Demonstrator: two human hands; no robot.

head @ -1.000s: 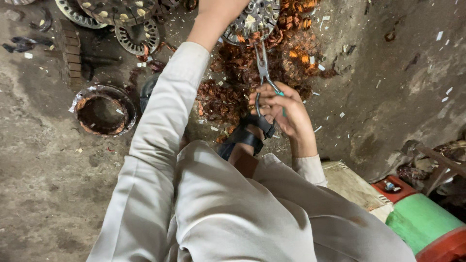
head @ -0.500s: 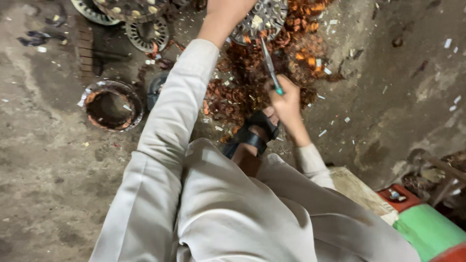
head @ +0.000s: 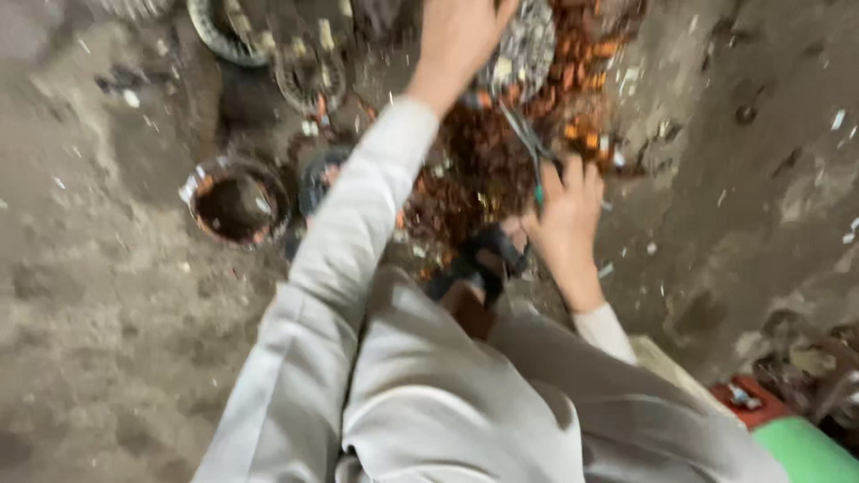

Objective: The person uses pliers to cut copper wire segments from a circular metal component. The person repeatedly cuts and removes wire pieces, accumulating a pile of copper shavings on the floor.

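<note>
Head view, blurred with motion, looking straight down: the ground is a rough grey concrete floor (head: 107,340), dusty, stained dark in patches and flecked with small pale scraps, more thickly toward the upper right. The left hand (head: 456,40) reaches to the top edge of the frame and rests on a round grey metal motor part (head: 528,45); its fingers lie over the part's edge, though whether they grip it firmly I cannot tell through the blur. The right hand (head: 564,210) sits lower, fingers curled shut around the handles of metal pliers (head: 528,143), whose tip points up toward that round part. Between and under both hands spreads a heap of reddish-brown copper wire scraps (head: 474,170), lying straight on the floor. Just below the heap, a foot in a dark sandal (head: 479,264) pokes out from pale grey trousers. To the left, well apart from the hands, a round ring-shaped part (head: 237,201) with a rusty dark centre stands on the concrete, and more ringed parts (head: 268,45) lie near the top edge. In the bottom right corner sit a red box (head: 747,402) and something bright green (head: 805,452).
</note>
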